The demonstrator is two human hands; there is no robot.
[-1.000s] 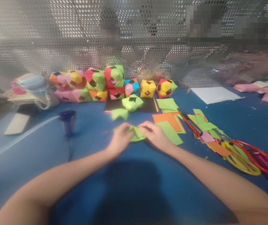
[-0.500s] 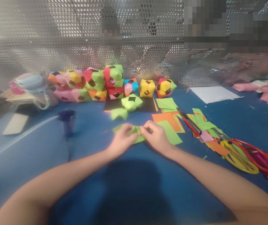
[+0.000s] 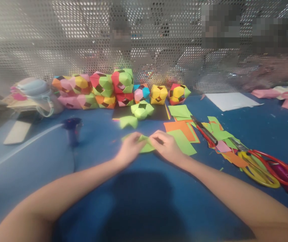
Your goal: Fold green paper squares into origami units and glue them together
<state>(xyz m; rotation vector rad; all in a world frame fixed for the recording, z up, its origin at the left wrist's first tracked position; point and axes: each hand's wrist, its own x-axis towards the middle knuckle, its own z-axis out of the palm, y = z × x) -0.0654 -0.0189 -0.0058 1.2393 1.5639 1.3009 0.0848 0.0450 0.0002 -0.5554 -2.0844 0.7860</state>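
A green sheet of paper [image 3: 146, 147], partly folded, is pinched between my two hands just above the blue table. My left hand [image 3: 132, 147] grips its left part with thumb and fingers closed. At the right edge, the fingertips of my right hand [image 3: 165, 144] are closed on the same paper. Just beyond it lie a small green folded piece [image 3: 128, 122] and a green folded paper shape [image 3: 142, 110] with openings. Green squares [image 3: 184, 142] and orange sheets [image 3: 178, 128] lie right beside my right hand. My fingers cover part of the held paper.
Several colourful folded-paper balls [image 3: 122, 81] stand stacked along a perforated metal screen [image 3: 156, 64]. To the right are a cutter [image 3: 205, 132], yellow-handled scissors [image 3: 258, 169], red-handled scissors [image 3: 277, 164] and paper scraps [image 3: 219, 131]. A dark blue tool [image 3: 73, 131] stands left. People are behind the screen.
Both hands keep hold of the green paper and have shifted only slightly. The left fingers lie a little flatter against it. The other things stay put.
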